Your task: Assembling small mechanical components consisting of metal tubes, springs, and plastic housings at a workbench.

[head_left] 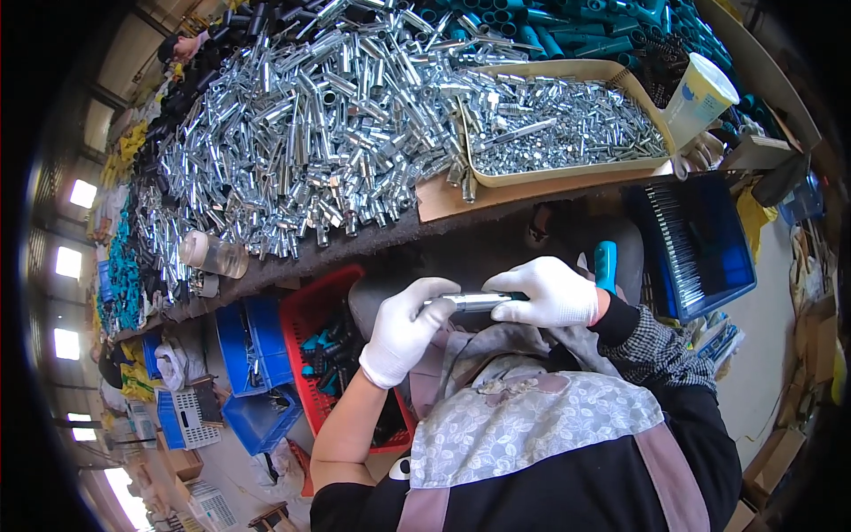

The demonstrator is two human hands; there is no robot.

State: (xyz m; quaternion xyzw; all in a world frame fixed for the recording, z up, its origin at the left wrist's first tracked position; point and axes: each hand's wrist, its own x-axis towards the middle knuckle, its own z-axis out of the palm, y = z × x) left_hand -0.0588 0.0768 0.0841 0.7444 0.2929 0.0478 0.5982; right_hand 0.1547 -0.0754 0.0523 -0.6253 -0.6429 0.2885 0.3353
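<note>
My left hand (403,330) and my right hand (557,293), both in white gloves, are closed on a shiny metal tube (477,302). It lies level between them over my lap, one end in each hand. A dark bit shows at its right end, partly covered by my right fingers. Just beyond my right wrist stands a teal handle (605,266); its lower part is hidden behind my hand. A grey patterned apron (532,430) covers my front below the hands.
Ahead, a table carries a big heap of chrome metal parts (301,124), a tray (567,175) of small metal pieces, a plastic cup (700,99) and teal tubes (576,40). A jar (213,254) stands at the table's edge. Crates flank me: red (292,310) left, blue (722,306) right.
</note>
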